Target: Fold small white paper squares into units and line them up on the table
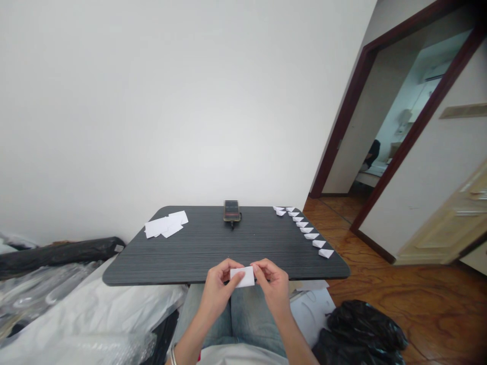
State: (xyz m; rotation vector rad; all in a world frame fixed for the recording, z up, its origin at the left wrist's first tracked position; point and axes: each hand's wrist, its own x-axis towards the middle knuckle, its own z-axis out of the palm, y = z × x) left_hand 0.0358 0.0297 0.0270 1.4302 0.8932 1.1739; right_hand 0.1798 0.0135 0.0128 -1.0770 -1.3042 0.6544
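Observation:
A small white folded piece of paper (243, 278) is held up at the table's front edge, above my lap. My left hand (221, 282) pinches its left side, thumb lying across the front. At its upper right corner, my right hand (269, 279) grips it between thumb and fingertips. Several folded white paper pieces (309, 236) run in a line down the right side of the dark table (213, 248). Flat white paper sheets (167, 225) lie overlapped in a loose pile at the far left.
A phone-like device (232, 210) with a cable stands at the table's back, near the white wall. Black plastic bags (361, 332) lie on the wooden floor at right. Plastic-wrapped material (95, 309) fills the left side. Through the doorway, part of a person (372, 154) shows.

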